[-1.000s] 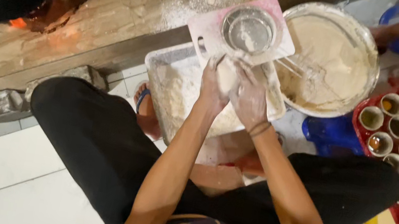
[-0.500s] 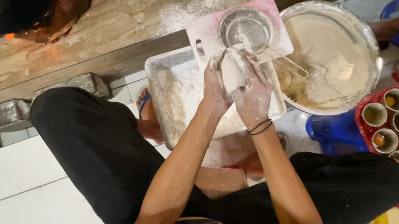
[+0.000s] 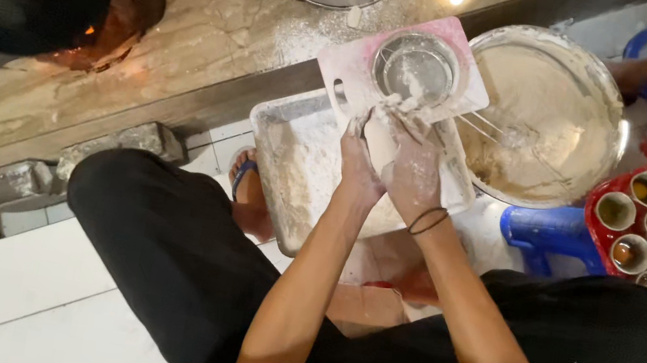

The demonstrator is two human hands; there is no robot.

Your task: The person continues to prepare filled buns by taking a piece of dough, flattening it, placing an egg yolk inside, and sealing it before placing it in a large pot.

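Both forearms reached forward from the person's lap and met over the metal tray [image 3: 292, 158], wrists close together. The left hand [image 3: 361, 161] was turned with its back to the camera, fingers curled inward around a pale lump of dough [image 3: 385, 135] that was dusted white. The right hand [image 3: 416, 171] pressed in from the other side, fingers likewise bent over the same lump, a dark band [image 3: 428, 220] circling its wrist. Both hands were coated in flour (so thickly that the line between fingers and dough was hard to trace), and how firmly either one squeezed could not be told.

The dough sat between the two palms, above the far right corner of the tray and just below the pink cutting board [image 3: 352, 71], which rested across the tray's far edge. A round metal sieve [image 3: 416, 67] stood on that board, just beyond the fingertips. To the right of the hands, touching the board, lay a wide metal bowl [image 3: 588, 86] of pale batter with a wire whisk [image 3: 492, 131] leaning in it. Further right, well apart from the hands, a red tray [image 3: 604, 200] held rows of small cups [image 3: 638, 255] with yellow filling. A blue stool [image 3: 548, 239] showed below the bowl.
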